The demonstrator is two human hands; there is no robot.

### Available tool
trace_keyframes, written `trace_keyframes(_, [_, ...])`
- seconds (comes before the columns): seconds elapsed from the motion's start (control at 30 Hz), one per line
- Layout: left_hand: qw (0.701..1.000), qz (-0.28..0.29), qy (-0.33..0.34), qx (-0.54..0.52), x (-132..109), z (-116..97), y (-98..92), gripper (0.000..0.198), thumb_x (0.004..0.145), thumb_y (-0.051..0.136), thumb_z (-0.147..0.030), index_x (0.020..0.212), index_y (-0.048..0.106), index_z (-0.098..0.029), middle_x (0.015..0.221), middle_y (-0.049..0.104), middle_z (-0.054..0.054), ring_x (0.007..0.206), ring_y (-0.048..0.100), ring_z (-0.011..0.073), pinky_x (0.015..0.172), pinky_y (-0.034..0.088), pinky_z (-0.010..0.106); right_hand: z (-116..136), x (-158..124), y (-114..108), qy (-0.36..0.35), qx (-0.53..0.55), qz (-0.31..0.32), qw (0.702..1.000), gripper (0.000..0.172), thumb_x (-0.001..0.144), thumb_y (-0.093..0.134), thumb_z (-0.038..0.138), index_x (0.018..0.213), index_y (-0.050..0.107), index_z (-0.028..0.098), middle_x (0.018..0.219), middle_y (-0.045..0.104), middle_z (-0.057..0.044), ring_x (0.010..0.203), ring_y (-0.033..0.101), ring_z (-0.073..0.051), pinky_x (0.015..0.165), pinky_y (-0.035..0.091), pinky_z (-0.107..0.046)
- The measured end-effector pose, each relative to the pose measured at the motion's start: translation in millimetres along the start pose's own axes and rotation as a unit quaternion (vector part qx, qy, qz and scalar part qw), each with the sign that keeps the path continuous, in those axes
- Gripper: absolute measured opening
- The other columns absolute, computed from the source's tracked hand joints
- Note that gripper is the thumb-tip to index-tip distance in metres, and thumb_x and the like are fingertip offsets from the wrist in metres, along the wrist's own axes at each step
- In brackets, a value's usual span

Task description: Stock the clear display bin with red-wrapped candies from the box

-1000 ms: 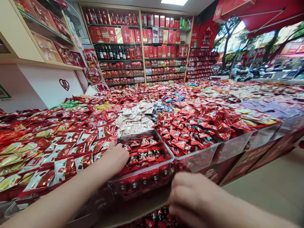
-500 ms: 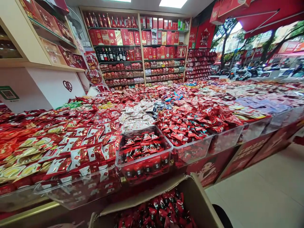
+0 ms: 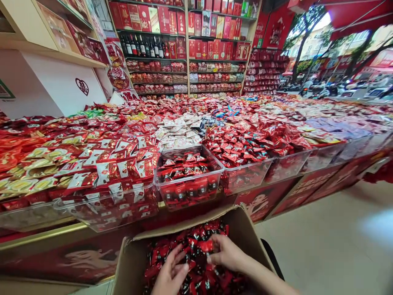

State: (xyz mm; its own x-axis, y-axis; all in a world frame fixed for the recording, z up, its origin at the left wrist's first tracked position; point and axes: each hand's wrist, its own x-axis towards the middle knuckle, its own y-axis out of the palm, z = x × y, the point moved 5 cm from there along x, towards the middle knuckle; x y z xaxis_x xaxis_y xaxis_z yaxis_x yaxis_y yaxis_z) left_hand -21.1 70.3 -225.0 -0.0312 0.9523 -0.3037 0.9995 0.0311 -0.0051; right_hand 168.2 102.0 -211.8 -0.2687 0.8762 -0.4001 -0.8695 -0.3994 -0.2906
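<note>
Both my hands are down inside an open cardboard box [image 3: 245, 229] full of red and black wrapped candies [image 3: 196, 241]. My left hand [image 3: 170, 274] lies among the candies with its fingers curled over them. My right hand [image 3: 225, 254] pinches a red candy wrapper at its fingertips. Just above the box, a clear plastic bin [image 3: 188, 175] on the display counter is partly filled with the same red and black candies.
The long counter holds many clear bins heaped with red packaged sweets [image 3: 245, 143], white ones [image 3: 178, 133] behind the part-filled bin. Shelves of red gift boxes and bottles [image 3: 184, 41] line the back wall. Tiled floor [image 3: 331, 237] lies to the right; the street shows beyond.
My hands left the clear bin, dropped out of view, and now reach into the cardboard box. The view has tilted down and back, bringing the box into sight.
</note>
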Motion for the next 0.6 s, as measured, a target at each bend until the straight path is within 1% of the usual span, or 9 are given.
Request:
trace_keyframes(0.07, [0.996,0.059,-0.043,-0.055,-5,-17,24.4,0.076,0.052,0.071,-0.048,0.116,0.045,-0.018,0.102,0.064,0.013,0.081,0.061,0.0218,0.063,0.048,0.029,26,-8,2,-0.040,0.123,0.021,0.991,0.019,0.059,0.063,0.018,0.073,0.051,0.016,0.062,0.056,0.003,0.058,0.052,-0.010,0.057,0.041,-0.022])
trace_keyframes(0.1, [0.992,0.096,-0.057,-0.056,-9,-29,35.9,0.075,0.053,0.072,-0.044,0.117,0.044,-0.016,0.088,0.067,0.010,0.072,0.061,0.0193,0.054,0.046,0.026,39,-12,2,-0.066,0.186,0.027,0.980,0.020,0.060,0.064,0.021,0.073,0.051,0.015,0.063,0.056,0.003,0.057,0.051,-0.009,0.058,0.041,-0.021])
trace_keyframes(0.17, [0.988,0.141,-0.055,-0.037,-16,-54,50.4,0.065,0.057,0.072,-0.039,0.111,0.050,-0.012,0.056,0.058,-0.002,0.050,0.052,0.0119,0.045,0.041,0.022,61,-21,-1,-0.108,0.276,0.027,0.955,0.021,0.060,0.067,0.026,0.071,0.052,0.014,0.063,0.057,0.002,0.056,0.049,-0.008,0.057,0.039,-0.021])
trace_keyframes(0.23, [0.988,0.142,-0.049,-0.031,-20,-73,53.9,0.062,0.060,0.070,-0.037,0.113,0.050,-0.012,0.049,0.049,-0.008,0.045,0.045,0.0073,0.044,0.038,0.019,73,-27,-5,-0.121,0.306,0.014,0.944,0.022,0.061,0.068,0.028,0.069,0.054,0.014,0.060,0.056,0.003,0.053,0.046,-0.007,0.055,0.037,-0.021])
trace_keyframes(0.33, [0.990,0.135,-0.036,-0.020,-22,-86,52.9,0.058,0.065,0.067,-0.033,0.116,0.048,-0.013,0.051,0.049,-0.008,0.044,0.041,0.0053,0.044,0.036,0.017,77,-30,-8,-0.105,0.339,-0.010,0.935,0.023,0.061,0.069,0.031,0.066,0.055,0.013,0.053,0.053,0.004,0.046,0.041,-0.005,0.050,0.032,-0.019])
trace_keyframes(0.4, [0.991,0.129,-0.027,-0.038,-23,-88,53.1,0.058,0.066,0.066,-0.029,0.117,0.045,-0.013,0.055,0.054,-0.006,0.049,0.045,0.0069,0.049,0.040,0.019,74,-28,-8,-0.078,0.385,-0.020,0.919,0.025,0.060,0.070,0.032,0.065,0.054,0.013,0.053,0.054,0.004,0.045,0.042,-0.005,0.048,0.031,-0.019])
trace_keyframes(0.5, [0.988,0.111,-0.022,-0.107,-23,-87,54.7,0.052,0.066,0.065,-0.023,0.113,0.044,-0.014,0.068,0.061,-0.001,0.064,0.054,0.0115,0.058,0.044,0.022,70,-24,-9,-0.041,0.480,-0.038,0.876,0.029,0.057,0.072,0.033,0.065,0.052,0.015,0.056,0.055,0.004,0.049,0.047,-0.007,0.049,0.034,-0.019])
trace_keyframes(0.57, [0.984,0.080,-0.034,-0.153,-23,-84,53.7,0.041,0.068,0.061,-0.024,0.105,0.047,-0.017,0.069,0.060,-0.001,0.064,0.055,0.0118,0.055,0.044,0.021,70,-23,-14,-0.040,0.505,-0.069,0.860,0.029,0.055,0.073,0.033,0.065,0.052,0.015,0.057,0.055,0.004,0.050,0.047,-0.006,0.049,0.035,-0.019])
trace_keyframes(0.6, [0.983,0.058,-0.044,-0.171,-23,-81,52.3,0.037,0.069,0.059,-0.027,0.103,0.047,-0.018,0.065,0.058,-0.003,0.059,0.054,0.0106,0.051,0.043,0.020,71,-24,-17,-0.047,0.494,-0.087,0.864,0.029,0.055,0.073,0.032,0.065,0.052,0.015,0.056,0.054,0.005,0.049,0.045,-0.006,0.048,0.034,-0.018])
